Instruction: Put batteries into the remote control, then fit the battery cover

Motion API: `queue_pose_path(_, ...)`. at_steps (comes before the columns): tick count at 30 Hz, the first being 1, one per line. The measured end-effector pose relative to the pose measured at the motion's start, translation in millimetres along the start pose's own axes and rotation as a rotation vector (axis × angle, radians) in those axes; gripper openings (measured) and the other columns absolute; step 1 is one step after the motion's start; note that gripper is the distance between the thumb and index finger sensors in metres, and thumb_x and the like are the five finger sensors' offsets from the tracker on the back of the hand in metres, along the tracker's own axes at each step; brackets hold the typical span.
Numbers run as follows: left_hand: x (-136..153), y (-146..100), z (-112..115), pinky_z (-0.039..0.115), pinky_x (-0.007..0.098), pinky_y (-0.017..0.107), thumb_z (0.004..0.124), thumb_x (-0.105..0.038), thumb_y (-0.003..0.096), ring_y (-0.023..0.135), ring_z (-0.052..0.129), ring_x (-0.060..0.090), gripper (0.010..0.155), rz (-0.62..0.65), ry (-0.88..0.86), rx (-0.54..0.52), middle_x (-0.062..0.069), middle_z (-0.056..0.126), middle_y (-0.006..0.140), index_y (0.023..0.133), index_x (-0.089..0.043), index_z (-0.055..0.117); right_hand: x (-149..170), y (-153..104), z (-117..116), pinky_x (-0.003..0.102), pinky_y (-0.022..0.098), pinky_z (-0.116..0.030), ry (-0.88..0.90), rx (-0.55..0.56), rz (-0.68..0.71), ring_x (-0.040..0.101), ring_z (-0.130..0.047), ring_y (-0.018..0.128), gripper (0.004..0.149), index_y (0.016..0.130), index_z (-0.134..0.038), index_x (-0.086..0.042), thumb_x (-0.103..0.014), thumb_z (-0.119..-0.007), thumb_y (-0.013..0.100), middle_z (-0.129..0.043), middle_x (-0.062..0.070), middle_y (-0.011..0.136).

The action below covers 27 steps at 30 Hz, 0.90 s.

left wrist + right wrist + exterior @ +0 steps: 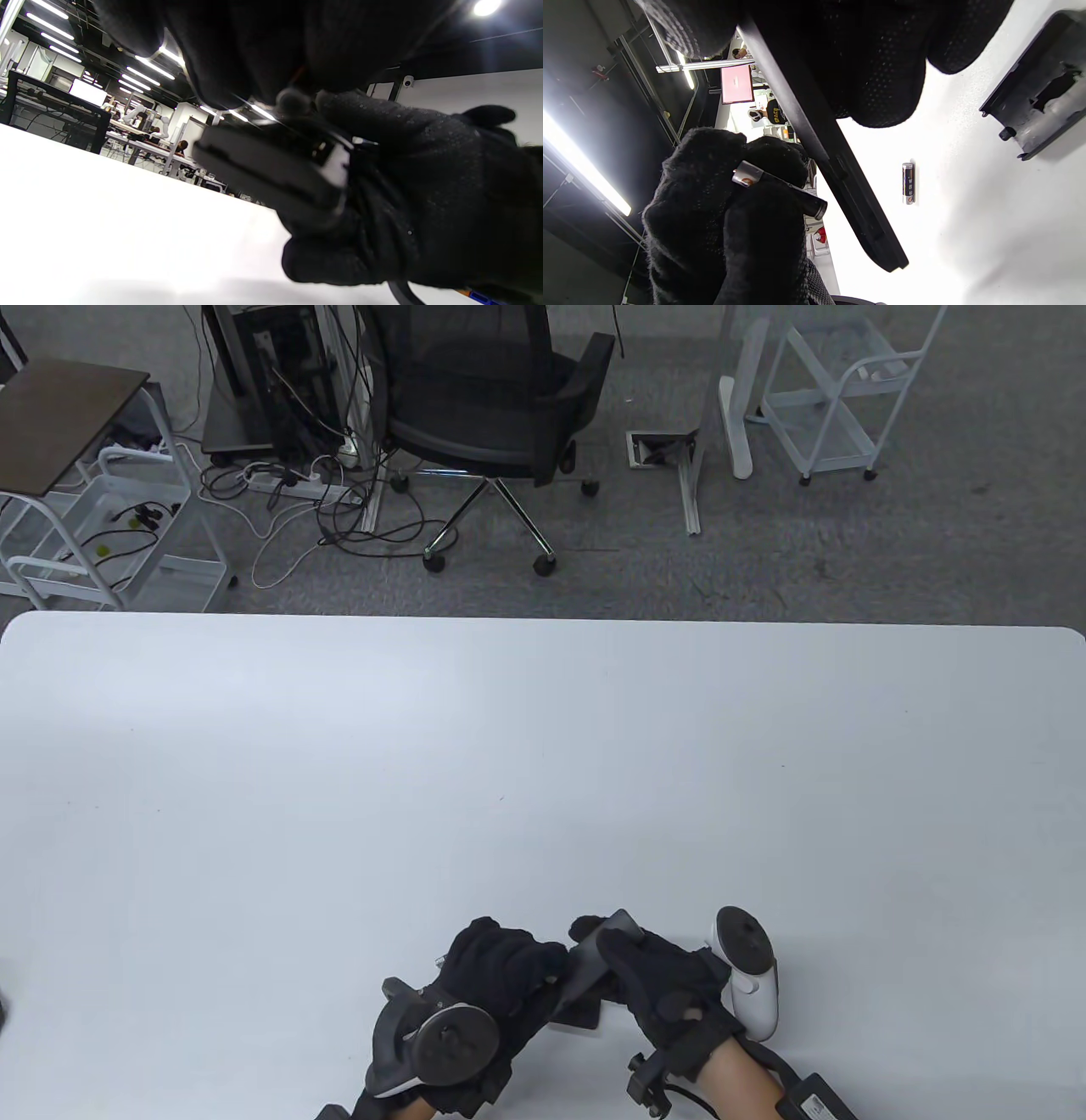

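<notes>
While both hands work close together at the table's [543,746] 6 o'clock edge, the first battery is being fitted. The right hand [670,984] grips the remote control [823,140], raised and tilted. The battery cover [1037,91] lies apart at 2 o'clock in the right wrist view. The left hand [721,220] pinches one battery [778,189] just beside the remote; a second battery [908,183] lies on the table. Polarity marks appear too small to read. Next move: align the battery with the bay and press in.

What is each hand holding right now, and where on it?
Right hand grips the remote control along its body. Left hand pinches a battery around its middle.
</notes>
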<state>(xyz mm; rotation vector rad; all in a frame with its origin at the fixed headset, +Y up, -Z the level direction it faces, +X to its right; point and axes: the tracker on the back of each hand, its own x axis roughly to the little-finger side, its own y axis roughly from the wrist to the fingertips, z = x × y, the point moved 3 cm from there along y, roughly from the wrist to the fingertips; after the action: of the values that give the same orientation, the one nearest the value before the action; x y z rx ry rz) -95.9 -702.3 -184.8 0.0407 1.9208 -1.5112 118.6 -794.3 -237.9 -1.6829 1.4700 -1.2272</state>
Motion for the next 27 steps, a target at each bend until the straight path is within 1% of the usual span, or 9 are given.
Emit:
queue_pose_path(7, -2.3, 0.5, 3.4, 0.067, 0.056, 0.082, 0.089, -0.046, 0.0439, 0.089, 0.093, 0.02, 0.052, 0.013, 0.021, 0.017, -0.01, 0.095, 0.086, 0.093, -0.037, 0.074, 0.2, -0.3, 0.1, 0.063, 0.06, -0.068, 0.009, 0.002, -0.002, 0.042, -0.097, 0.066, 0.064, 0.097, -0.073, -0.003, -0.048, -0.073, 0.051, -0.094, 0.02, 0.082)
queue_pose_path(15, -4.8, 0.5, 4.5, 0.066, 0.056, 0.082, 0.089, -0.045, 0.0439, 0.091, 0.091, 0.021, 0.051, 0.027, 0.047, 0.031, -0.011, 0.094, 0.087, 0.092, -0.038, 0.075, -0.2, -1.1, 2.5, 0.062, 0.059, -0.07, -0.003, 0.034, 0.0, 0.04, -0.1, 0.063, 0.064, 0.095, -0.075, -0.002, -0.048, -0.073, 0.05, -0.097, 0.02, 0.078)
queue_pose_path(27, -5.6, 0.7, 6.1, 0.065, 0.057, 0.082, 0.089, -0.045, 0.0439, 0.094, 0.089, 0.022, 0.045, 0.025, 0.083, 0.05, -0.011, 0.092, 0.089, 0.088, -0.042, 0.081, -0.3, -2.8, 7.4, 0.062, 0.057, -0.071, -0.013, 0.068, 0.002, 0.04, -0.1, 0.06, 0.065, 0.094, -0.076, -0.001, -0.048, -0.073, 0.05, -0.097, 0.021, 0.077)
